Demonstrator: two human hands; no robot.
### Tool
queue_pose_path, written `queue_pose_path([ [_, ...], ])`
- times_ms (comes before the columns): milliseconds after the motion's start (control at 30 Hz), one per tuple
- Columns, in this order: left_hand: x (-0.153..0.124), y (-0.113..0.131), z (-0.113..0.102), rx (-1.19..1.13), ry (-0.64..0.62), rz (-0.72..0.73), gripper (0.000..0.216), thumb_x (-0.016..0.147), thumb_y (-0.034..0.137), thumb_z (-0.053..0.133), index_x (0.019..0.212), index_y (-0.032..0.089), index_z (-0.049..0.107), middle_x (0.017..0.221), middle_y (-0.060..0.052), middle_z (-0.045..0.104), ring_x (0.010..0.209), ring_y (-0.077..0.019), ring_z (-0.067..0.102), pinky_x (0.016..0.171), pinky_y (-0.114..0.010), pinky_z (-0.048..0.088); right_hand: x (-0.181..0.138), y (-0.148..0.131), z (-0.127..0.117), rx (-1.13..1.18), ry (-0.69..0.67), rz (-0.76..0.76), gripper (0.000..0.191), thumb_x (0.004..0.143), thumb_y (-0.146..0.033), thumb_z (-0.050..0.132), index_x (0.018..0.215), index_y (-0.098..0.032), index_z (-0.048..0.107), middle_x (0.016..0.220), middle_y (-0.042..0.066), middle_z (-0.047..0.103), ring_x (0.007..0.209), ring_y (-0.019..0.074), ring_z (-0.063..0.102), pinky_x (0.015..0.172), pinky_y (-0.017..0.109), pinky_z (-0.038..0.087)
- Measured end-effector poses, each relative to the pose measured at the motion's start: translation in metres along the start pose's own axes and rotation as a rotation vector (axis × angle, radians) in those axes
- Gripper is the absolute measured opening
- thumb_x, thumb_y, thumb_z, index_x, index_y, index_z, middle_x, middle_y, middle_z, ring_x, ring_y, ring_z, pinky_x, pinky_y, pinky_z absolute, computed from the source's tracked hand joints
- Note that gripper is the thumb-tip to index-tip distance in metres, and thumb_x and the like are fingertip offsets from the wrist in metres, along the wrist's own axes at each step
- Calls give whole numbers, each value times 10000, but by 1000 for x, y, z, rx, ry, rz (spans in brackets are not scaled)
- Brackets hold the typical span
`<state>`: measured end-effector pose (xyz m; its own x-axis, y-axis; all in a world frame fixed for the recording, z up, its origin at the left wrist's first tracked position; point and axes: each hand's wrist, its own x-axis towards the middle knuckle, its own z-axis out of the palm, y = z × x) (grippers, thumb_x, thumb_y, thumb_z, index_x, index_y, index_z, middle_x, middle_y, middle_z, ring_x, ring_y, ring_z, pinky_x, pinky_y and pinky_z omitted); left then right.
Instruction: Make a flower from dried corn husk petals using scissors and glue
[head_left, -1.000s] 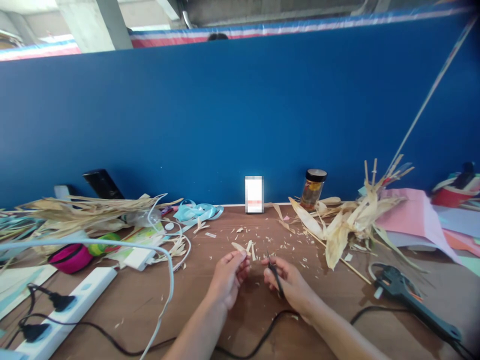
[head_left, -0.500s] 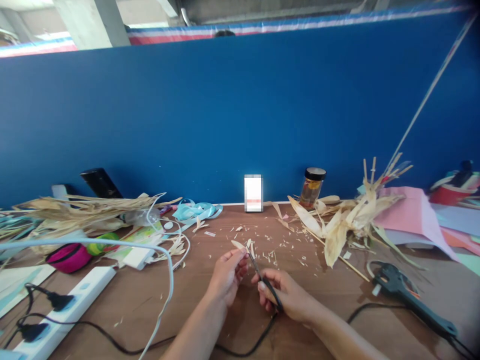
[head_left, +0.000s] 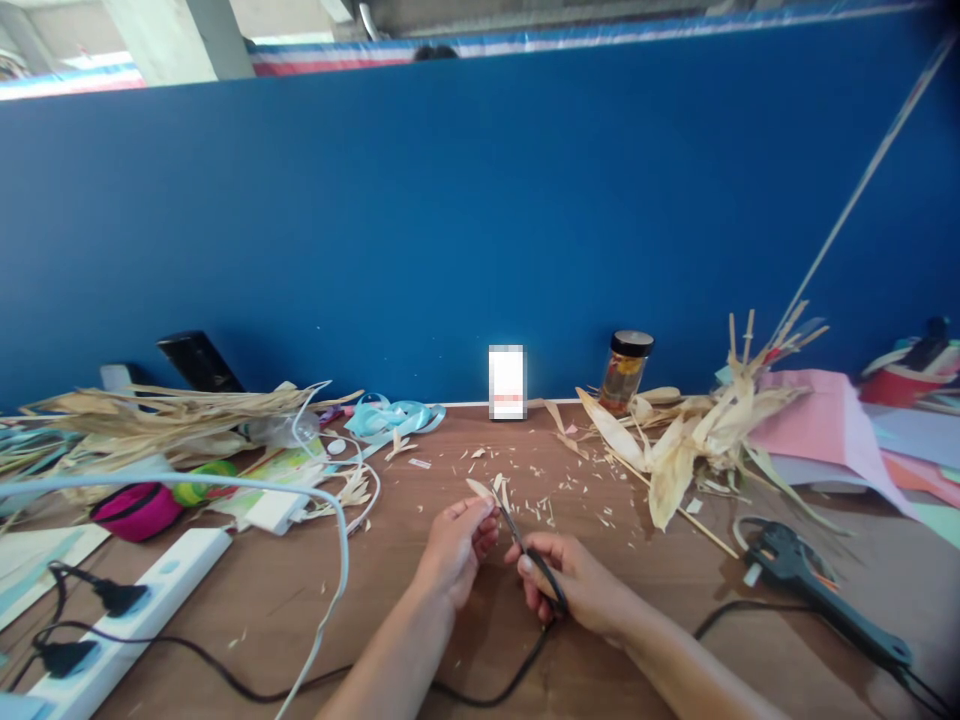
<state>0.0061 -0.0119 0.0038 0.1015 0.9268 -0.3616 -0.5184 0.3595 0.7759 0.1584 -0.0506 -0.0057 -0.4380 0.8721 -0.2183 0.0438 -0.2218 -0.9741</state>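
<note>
Left hand (head_left: 459, 545) pinches husk (head_left: 478, 488); right hand (head_left: 564, 576), about four o'clock of it, grasps scissors (head_left: 517, 534). I'd snip lightly, clear of the pinch.

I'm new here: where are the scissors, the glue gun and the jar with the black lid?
Scissors (head_left: 544, 572): head view, on the black handle.
Glue gun (head_left: 834, 607): head view, on its dark handle.
Jar (head_left: 623, 378): head view, on its see-through side, below the lid.

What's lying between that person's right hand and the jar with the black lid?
In the head view, small pale scraps lie scattered between the right hand and the jar, with a long dry leaf nearer the jar.
</note>
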Motion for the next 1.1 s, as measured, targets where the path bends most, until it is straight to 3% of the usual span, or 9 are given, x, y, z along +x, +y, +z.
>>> queue_pose_path([
  [1100,2,2,-3,4,-21,-44,45,681,111,628,643,105,603,559,4,582,455,-49,522,467,-130,453,-2,-3,-1,1,-32,-9,393,737,-500,539,900,-143,554,511,-48,518,398,50,440,413,156,324],
])
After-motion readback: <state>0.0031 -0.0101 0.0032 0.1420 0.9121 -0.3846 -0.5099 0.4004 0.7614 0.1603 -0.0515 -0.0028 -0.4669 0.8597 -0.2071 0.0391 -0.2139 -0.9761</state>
